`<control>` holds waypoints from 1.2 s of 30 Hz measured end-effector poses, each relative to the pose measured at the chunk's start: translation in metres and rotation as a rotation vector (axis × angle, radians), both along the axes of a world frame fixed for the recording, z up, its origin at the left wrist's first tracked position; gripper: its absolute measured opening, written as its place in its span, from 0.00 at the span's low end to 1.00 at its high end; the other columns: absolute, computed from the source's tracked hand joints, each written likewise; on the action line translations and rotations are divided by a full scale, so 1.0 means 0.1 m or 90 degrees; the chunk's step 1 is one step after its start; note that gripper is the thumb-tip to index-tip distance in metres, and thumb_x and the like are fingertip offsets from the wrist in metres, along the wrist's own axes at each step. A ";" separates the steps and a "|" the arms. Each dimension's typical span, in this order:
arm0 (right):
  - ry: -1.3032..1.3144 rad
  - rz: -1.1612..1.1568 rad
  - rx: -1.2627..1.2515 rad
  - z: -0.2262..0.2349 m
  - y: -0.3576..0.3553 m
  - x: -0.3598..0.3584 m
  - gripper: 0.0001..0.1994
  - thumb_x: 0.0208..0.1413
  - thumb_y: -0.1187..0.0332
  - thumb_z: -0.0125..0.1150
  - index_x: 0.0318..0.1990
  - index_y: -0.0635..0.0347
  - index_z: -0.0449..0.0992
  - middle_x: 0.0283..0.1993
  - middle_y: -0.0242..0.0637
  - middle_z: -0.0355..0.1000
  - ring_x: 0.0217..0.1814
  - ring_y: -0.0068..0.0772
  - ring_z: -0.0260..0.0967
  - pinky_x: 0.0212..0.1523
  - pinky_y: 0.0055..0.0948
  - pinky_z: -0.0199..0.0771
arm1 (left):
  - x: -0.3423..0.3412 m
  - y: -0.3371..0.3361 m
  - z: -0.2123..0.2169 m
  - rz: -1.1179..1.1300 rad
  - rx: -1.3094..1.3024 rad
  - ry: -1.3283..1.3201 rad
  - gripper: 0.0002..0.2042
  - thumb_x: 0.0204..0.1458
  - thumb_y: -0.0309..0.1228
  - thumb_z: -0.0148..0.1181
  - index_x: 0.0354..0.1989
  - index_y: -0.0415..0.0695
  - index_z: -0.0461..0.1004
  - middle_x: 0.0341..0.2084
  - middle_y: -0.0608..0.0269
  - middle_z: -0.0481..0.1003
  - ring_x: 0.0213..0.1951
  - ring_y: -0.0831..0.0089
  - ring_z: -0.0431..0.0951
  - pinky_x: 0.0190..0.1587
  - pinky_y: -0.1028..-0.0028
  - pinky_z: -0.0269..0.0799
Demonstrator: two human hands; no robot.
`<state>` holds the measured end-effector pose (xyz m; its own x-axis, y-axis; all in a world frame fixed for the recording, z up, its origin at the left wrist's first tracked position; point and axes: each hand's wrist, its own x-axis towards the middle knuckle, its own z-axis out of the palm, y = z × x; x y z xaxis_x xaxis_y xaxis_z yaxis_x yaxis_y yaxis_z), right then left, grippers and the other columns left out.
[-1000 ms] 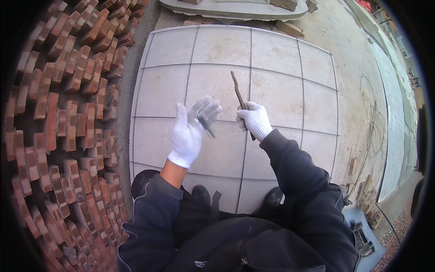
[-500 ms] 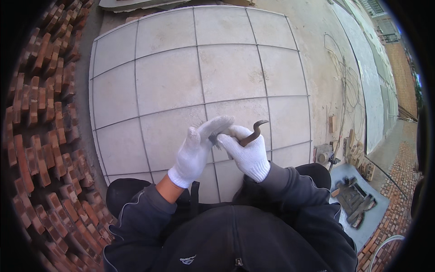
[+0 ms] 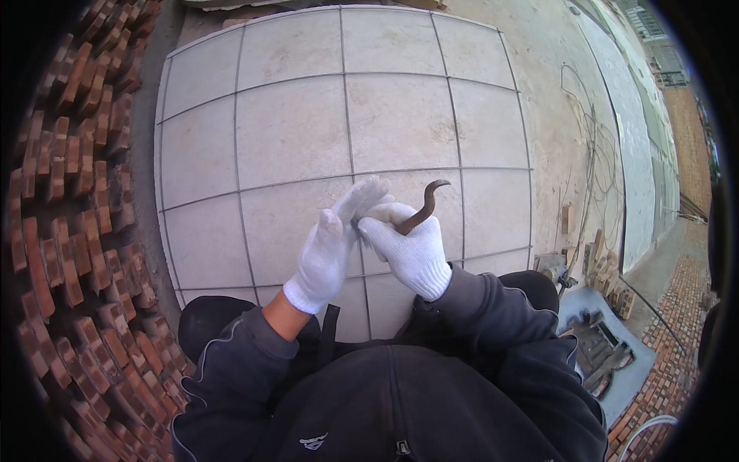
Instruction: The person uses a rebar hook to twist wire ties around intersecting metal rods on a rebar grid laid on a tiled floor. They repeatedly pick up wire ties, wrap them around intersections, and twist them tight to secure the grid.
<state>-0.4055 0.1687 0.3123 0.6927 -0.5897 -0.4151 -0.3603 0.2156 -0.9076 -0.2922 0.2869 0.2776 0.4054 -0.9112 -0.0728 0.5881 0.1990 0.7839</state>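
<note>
My right hand (image 3: 412, 250), in a white knitted glove, is closed round a rebar tying hook (image 3: 427, 206), a brown metal rod whose bent end sticks up past the thumb. Greyish thin wire (image 3: 356, 224) shows faintly between my hands, mostly hidden by the gloves. My left hand (image 3: 319, 250), gloved the same, has its fingers stretched out flat and lies against the right hand's fingers and the wire. Both hands are above a grid of thin steel bars (image 3: 292, 183) that lies over pale panels (image 3: 289, 131).
Stacked red bricks (image 3: 58, 254) line the left side. Loose cables (image 3: 596, 146) lie on the ground at right, near wood offcuts (image 3: 604, 266). A grey board (image 3: 635, 358) with a dark open case (image 3: 600, 350) sits beside my right knee. Brick paving (image 3: 677, 316) runs further right.
Both hands have shifted slightly left, and the hook has moved left and up with the right hand. The left fingers have come closer over the wire, so less of it shows.
</note>
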 end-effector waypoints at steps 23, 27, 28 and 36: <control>-0.042 -0.107 0.057 -0.10 -0.03 -0.15 0.11 0.71 0.71 0.67 0.53 0.71 0.84 0.31 0.34 0.81 0.30 0.18 0.76 0.30 0.21 0.74 | -0.15 -0.10 0.00 0.112 0.325 -0.027 0.20 0.75 0.26 0.56 0.72 0.32 0.72 0.51 0.50 0.85 0.43 0.71 0.88 0.44 0.73 0.86; -0.038 -0.119 0.131 0.01 -0.12 -0.15 0.09 0.72 0.70 0.66 0.50 0.69 0.83 0.27 0.33 0.78 0.22 0.17 0.68 0.22 0.20 0.64 | -0.04 -0.07 0.00 0.078 0.345 -0.053 0.16 0.74 0.28 0.59 0.65 0.34 0.77 0.40 0.58 0.85 0.35 0.75 0.85 0.37 0.76 0.82; -0.035 -0.121 0.155 0.05 -0.15 -0.14 0.09 0.72 0.70 0.66 0.48 0.69 0.83 0.25 0.33 0.76 0.19 0.17 0.64 0.19 0.20 0.61 | -0.02 -0.07 0.03 0.075 0.355 -0.058 0.15 0.73 0.28 0.61 0.63 0.34 0.79 0.39 0.59 0.85 0.34 0.76 0.84 0.36 0.77 0.81; 0.120 0.126 0.014 0.21 -0.49 -0.07 0.15 0.67 0.63 0.69 0.52 0.66 0.87 0.26 0.33 0.77 0.27 0.20 0.73 0.32 0.27 0.74 | 0.12 -0.02 0.06 0.050 0.353 -0.503 0.09 0.65 0.29 0.70 0.48 0.38 0.86 0.35 0.51 0.87 0.35 0.67 0.89 0.38 0.68 0.81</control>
<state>-0.4124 0.1199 0.3335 0.7023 -0.4400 -0.5596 -0.5600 0.1438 -0.8159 -0.2798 0.2848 0.2840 0.5799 -0.7979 -0.1645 -0.1486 -0.3021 0.9416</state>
